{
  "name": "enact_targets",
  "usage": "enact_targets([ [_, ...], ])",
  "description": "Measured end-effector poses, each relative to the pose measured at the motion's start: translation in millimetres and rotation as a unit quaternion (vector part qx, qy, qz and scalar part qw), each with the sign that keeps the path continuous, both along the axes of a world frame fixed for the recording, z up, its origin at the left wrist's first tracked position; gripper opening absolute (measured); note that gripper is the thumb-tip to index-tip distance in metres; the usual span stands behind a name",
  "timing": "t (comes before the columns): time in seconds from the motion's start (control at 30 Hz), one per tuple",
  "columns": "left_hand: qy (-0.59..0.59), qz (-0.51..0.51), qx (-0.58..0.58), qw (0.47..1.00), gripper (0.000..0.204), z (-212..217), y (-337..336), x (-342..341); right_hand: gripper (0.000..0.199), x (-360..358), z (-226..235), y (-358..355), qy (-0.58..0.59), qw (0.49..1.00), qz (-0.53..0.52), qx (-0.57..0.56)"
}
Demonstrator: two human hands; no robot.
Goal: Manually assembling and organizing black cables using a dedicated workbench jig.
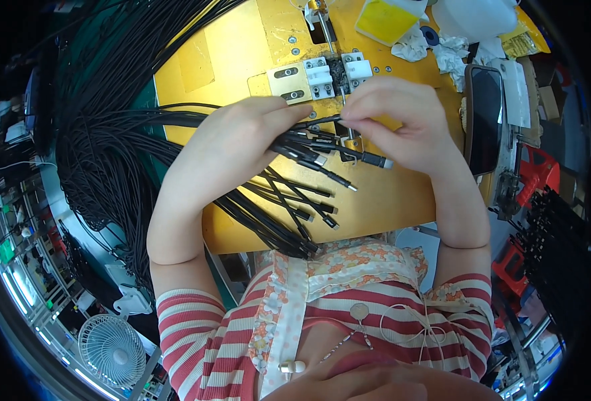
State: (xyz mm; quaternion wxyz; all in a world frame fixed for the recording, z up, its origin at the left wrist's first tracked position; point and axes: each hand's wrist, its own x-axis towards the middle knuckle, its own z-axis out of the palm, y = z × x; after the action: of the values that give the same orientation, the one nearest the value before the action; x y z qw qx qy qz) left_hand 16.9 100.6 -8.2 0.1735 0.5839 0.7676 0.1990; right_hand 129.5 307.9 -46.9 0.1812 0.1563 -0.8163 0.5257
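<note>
My left hand (242,137) grips a bundle of thin black cables (295,144) with metal plug ends, which fan out to the right and down over a yellow work plate (228,60). My right hand (402,120) pinches one black cable from that bundle between thumb and fingers, just below a small fixture with white clamp blocks (339,72). More loose cable ends (288,214) lie on the plate near its front edge. A large mass of black cables (108,134) trails off to the left.
A dark phone (486,120) stands at the plate's right edge. Crumpled white tissue (435,50), a yellow container (385,20) and a white plastic bag (476,17) lie at the back. A small white fan (113,351) sits at lower left.
</note>
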Motion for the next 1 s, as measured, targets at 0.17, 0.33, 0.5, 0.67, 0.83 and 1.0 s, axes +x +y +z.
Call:
enact_targets([
  [0.17, -0.014, -0.002, -0.01, 1.0, 0.049, -13.4, 0.3, -0.9, 0.022, 0.4, -8.3, -8.4, 0.066, 0.995, 0.019, 0.074],
  [0.33, -0.02, -0.01, -0.037, 0.999, 0.047, -19.9, 2.7, -1.3, 0.027, 0.4, -13.2, -8.0, 0.121, 0.982, 0.035, 0.138],
  [0.5, 0.003, 0.004, -0.008, 1.0, 0.055, -17.6, 2.7, -3.6, 0.025, -4.7, -7.5, -7.0, 0.057, 0.995, 0.026, 0.074],
  [0.67, 0.028, 0.055, 0.069, 0.996, 0.072, -30.1, 7.2, -6.4, 0.011, -12.9, -11.9, 11.6, 0.021, 0.998, -0.056, 0.028],
  [0.83, 0.111, 0.031, 0.116, 0.987, 0.071, -48.2, 12.3, -12.6, 0.007, -19.9, -25.6, 20.2, -0.017, 0.99, -0.121, 0.078],
  [1.0, 0.17, 0.034, 0.093, 0.98, 0.069, -57.5, 12.9, -17.1, 0.005, -22.4, -26.6, 16.0, -0.061, 0.984, -0.146, 0.085],
])
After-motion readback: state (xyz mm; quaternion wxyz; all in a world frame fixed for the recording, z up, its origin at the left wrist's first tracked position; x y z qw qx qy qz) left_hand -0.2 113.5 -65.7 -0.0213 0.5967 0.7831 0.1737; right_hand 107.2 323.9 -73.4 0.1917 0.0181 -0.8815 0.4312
